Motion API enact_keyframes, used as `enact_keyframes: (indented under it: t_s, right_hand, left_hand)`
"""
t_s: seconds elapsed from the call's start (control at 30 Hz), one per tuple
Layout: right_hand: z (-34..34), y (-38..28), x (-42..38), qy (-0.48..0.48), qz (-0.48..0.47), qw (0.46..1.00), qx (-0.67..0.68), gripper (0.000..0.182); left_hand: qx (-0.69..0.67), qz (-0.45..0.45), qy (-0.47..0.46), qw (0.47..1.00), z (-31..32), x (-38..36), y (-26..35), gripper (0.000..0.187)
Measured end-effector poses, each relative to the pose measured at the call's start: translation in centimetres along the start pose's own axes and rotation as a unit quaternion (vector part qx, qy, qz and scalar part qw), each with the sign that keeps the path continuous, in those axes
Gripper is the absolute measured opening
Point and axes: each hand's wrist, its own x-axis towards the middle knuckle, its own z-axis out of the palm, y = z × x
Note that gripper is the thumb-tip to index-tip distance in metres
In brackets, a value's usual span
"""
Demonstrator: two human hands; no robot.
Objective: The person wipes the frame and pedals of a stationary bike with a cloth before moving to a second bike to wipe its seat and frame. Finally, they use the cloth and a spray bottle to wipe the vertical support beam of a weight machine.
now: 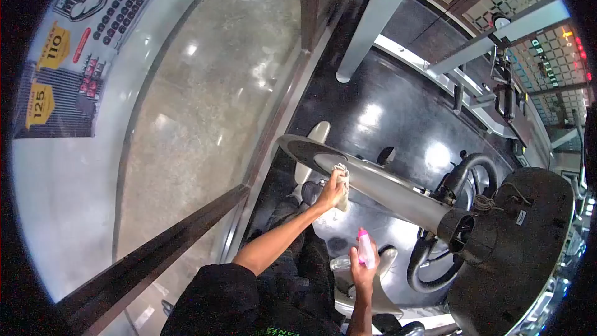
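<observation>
My left hand is closed round a light-coloured cloth. The cloth lies against the side of a long grey metal tube-like body, near its rounded end. Lower down, my right hand grips a small bottle of clear pinkish plastic with a bright pink top. The bottle is held upright, apart from the grey body. Between my arms, my dark-clothed legs show.
A large dark rounded housing and black curved rings stand at the right. A brown metal rail crosses the lower left. Grey posts and a gym frame rise at the top right, over a shiny black floor.
</observation>
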Motion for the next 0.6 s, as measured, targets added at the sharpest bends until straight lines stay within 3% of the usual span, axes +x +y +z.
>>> enact_keyframes:
  t_s: [0.07,0.17,0.3,0.37,0.43,0.53,0.6]
  right_hand:
    - [0.9,1.1,0.4,-0.007,0.002,1.000,0.006,0.024]
    - [1.0,1.0,0.6,-0.016,0.050,0.997,0.053,0.021]
    - [2.3,2.0,1.3,-0.029,0.028,0.997,0.073,0.019]
    - [2.4,2.1,1.7,-0.043,0.024,0.996,0.069,0.019]
    - [2.5,1.5,2.6,-0.061,0.003,0.998,0.034,0.024]
    - [3.0,0.9,4.0,-0.069,-0.002,0.998,0.002,0.031]
    - [3.2,2.0,4.6,-0.104,0.008,0.994,-0.019,0.046]
  left_hand:
    - [0.060,0.074,0.015,0.995,-0.5,-0.3,-1.5,0.021]
    - [0.087,0.113,-0.015,0.990,0.0,-1.6,-0.6,0.020]
    - [0.012,-0.027,-0.198,0.980,0.0,-3.3,-4.8,0.028]
    - [-0.008,-0.018,-0.165,0.986,0.8,-4.8,-6.4,0.027]
    - [-0.119,-0.018,-0.146,0.982,-0.3,-6.7,-3.0,0.027]
    - [-0.118,-0.228,-0.012,0.966,-1.1,-7.5,-2.4,0.026]
    - [-0.039,-0.195,-0.009,0.980,-3.7,-7.9,-4.3,0.026]
